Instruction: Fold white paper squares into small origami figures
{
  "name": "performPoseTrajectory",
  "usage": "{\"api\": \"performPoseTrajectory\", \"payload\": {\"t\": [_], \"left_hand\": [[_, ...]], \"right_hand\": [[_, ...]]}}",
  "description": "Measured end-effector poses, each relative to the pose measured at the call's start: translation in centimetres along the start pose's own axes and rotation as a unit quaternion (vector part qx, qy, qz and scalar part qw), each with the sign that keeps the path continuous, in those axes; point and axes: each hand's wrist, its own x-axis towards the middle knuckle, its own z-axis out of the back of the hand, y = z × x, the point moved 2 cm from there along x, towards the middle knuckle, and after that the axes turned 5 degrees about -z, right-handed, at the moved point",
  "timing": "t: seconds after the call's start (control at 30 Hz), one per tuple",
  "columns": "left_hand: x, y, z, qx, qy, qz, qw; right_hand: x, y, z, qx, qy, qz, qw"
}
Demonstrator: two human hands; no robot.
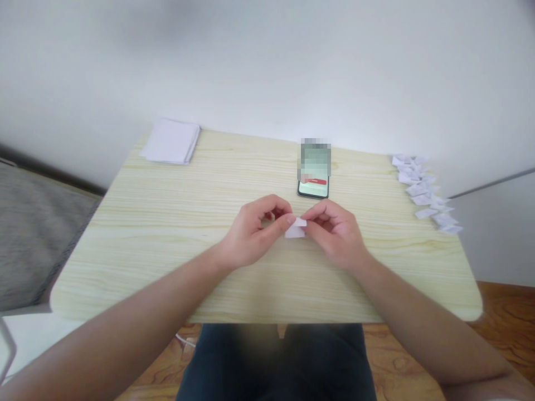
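Note:
A small folded piece of white paper lies at the middle of the pale wooden table. My left hand pinches its left side between thumb and fingers. My right hand pinches its right side, fingers curled. Both hands rest low on the tabletop, nearly touching each other over the paper.
A phone with a lit screen lies just beyond my hands. A stack of white paper sheets sits at the far left corner. Several small folded paper pieces are heaped along the far right edge. A white wall rises behind the table.

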Motion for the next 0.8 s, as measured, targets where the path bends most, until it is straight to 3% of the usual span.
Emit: {"api": "performPoseTrajectory", "payload": {"t": [0.1,0.33,0.63,0.8], "left_hand": [[-0.06,0.19,-0.17,-0.023,0.036,0.022,0.999],[-0.25,0.22,-0.28,-0.051,0.053,0.023,0.997],[-0.2,-0.14,-0.51,0.008,0.03,0.033,0.999],[-0.26,-0.1,-0.54,0.01,0.033,0.034,0.999]], "right_hand": [[-0.02,0.08,0.04,-0.018,-0.005,0.008,1.0],[-0.03,0.17,0.0,-0.009,0.005,0.021,1.0],[0.14,0.19,0.33,0.037,0.024,-0.02,0.999],[0.29,0.03,0.24,-0.01,0.006,-0.023,1.0]]}}
